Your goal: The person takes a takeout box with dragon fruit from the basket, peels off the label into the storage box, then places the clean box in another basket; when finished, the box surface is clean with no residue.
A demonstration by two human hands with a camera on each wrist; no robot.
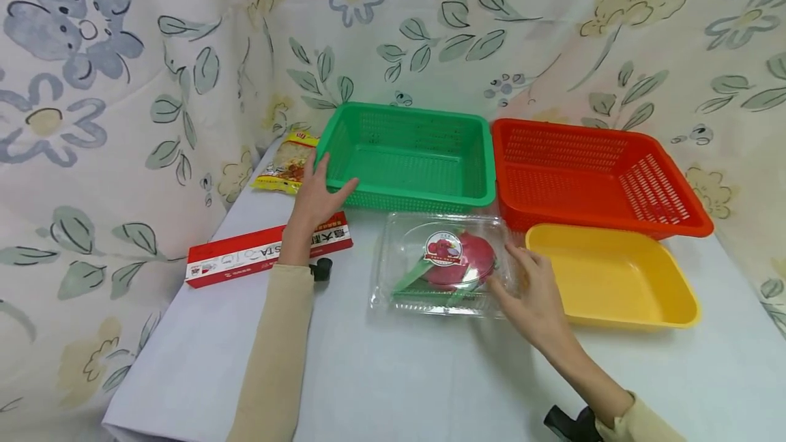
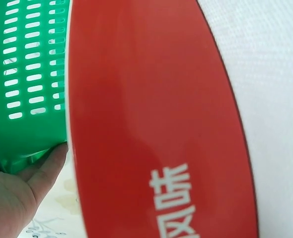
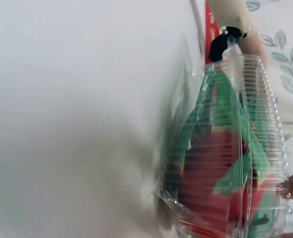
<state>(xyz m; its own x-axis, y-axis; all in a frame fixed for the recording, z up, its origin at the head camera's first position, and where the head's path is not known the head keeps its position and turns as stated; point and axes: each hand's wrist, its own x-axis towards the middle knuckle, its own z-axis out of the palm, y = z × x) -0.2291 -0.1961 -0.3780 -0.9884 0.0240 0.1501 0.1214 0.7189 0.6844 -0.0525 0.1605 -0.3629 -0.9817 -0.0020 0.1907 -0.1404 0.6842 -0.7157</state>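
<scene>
My left hand (image 1: 314, 200) touches the near left corner of the green basket (image 1: 485, 189), thumb spread apart from its fingers. In the left wrist view the thumb lies at the basket's corner, the other fingers mostly hidden. Under my left wrist lies a long red carton (image 1: 230, 256). A clear plastic clamshell box (image 1: 389, 244) sits in front of the green basket. Through its lid shows a pink-red fruit with green leafy tips (image 3: 211, 173), like a dragon fruit, beneath a round label (image 1: 443, 249). My right hand (image 1: 537, 292) is at the box's right edge, fingertips touching the lid.
Right of the green basket stands a red basket (image 1: 669, 227), with a yellow tray (image 1: 694, 312) in front of it. A yellow food packet (image 1: 287, 166) lies left of the green basket. Flowered cloth (image 1: 430, 26) hangs behind the white table (image 1: 399, 380).
</scene>
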